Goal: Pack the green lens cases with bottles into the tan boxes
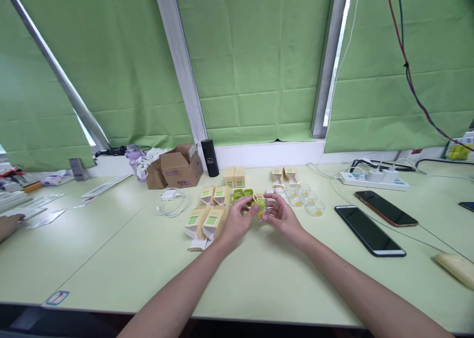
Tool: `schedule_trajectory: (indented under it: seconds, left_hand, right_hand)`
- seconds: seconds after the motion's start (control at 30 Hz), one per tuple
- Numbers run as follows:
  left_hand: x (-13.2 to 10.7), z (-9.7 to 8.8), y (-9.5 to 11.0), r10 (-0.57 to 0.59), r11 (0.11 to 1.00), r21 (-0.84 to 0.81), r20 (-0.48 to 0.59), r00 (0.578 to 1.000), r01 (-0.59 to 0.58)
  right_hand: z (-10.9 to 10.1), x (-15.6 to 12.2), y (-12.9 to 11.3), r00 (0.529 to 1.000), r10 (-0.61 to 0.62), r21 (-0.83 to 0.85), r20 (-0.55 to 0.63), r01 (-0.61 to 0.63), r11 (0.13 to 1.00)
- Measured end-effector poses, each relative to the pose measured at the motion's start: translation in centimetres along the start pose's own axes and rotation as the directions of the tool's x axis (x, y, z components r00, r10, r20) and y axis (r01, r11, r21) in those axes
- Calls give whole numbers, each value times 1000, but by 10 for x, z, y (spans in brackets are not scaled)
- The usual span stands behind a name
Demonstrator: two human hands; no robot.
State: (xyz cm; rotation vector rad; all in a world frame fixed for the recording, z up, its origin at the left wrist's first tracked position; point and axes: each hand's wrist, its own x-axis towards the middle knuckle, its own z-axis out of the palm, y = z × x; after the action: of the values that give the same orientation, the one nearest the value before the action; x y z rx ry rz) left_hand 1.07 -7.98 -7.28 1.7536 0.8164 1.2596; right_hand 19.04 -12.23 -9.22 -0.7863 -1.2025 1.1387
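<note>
Between both hands, above the table, is a small green rounded item (260, 202) with a pale yellow loop on top and a clear, yellow-marked bottom. My left hand (239, 219) is closed on its left side, the thumb across its front. With thumb and fingers, my right hand (284, 216) grips the right side near the bottom. Just behind my left hand lie several green pieces (239, 193). Several clear plastic cups (316, 208) with yellow marks stand right of my right hand. Open tan boxes (211, 219) with green labels are left of my left hand.
Closed tan boxes (234, 176) and two open ones (285, 175) stand farther back. A cardboard carton (181, 167), black bottle (210, 158) and white charger cable (174, 202) are at left. Phones (370, 231) and a power strip (374, 180) lie right. Another person's hand (10, 225) shows far left.
</note>
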Motion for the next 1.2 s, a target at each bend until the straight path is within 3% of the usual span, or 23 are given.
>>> schedule_trajectory:
  seconds: [0.53, 0.9, 1.2]
  left_hand:
    - [0, 0, -2, -68, 998, 4, -15, 998, 68]
    - [-4, -3, 0, -6, 998, -55, 29, 1000, 7]
    - [-10, -3, 2, 15, 999, 30, 84, 996, -17]
  right_hand:
    - [5, -3, -2, 1000, 2, -5, 4, -2, 1000]
    - [2, 0, -3, 1000, -23, 67, -3, 23, 997]
    - [4, -2, -8, 999, -36, 55, -6, 37, 998]
